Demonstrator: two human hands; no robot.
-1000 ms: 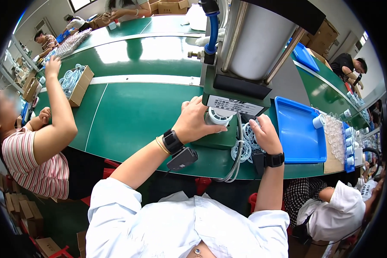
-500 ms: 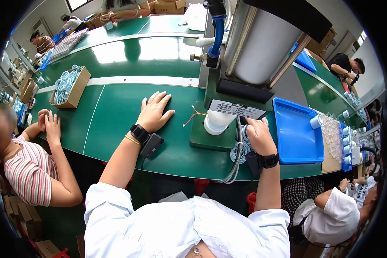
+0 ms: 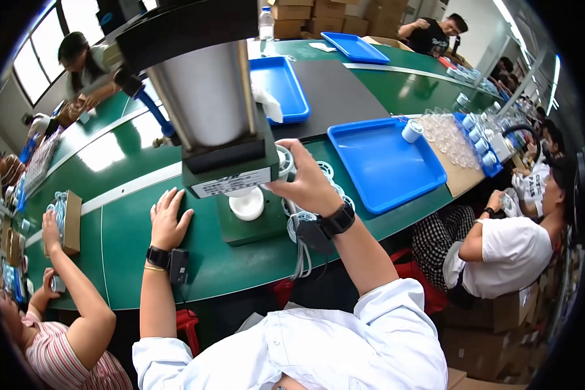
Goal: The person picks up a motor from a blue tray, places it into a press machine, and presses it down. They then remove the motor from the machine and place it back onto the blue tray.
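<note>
My left hand (image 3: pixel 169 219) lies flat on the green bench, fingers spread, left of the pneumatic press (image 3: pixel 231 162). My right hand (image 3: pixel 309 183) is at the right side of the press head, thumb and fingers curled round a small white and pale-blue cylindrical part (image 3: pixel 285 162). The press, with its silver cylinder, stands over a green base that carries a white round seat (image 3: pixel 247 205). Part of that seat is hidden by the labelled press head. Coils of pale cable (image 3: pixel 303 225) lie beside the base, below my right hand.
A blue tray (image 3: pixel 387 169) with a white cup-shaped part (image 3: pixel 412 131) lies to the right, near clear plastic pieces (image 3: pixel 450 140). Another blue tray (image 3: pixel 286 91) is behind the press. At left, a co-worker reaches toward a cardboard box (image 3: pixel 73 224) of cable coils. Another co-worker sits at right.
The view has swung right. My right hand has moved from low beside the press up to its head and now grips a cylindrical part. The white part with red wires no longer shows on the base.
</note>
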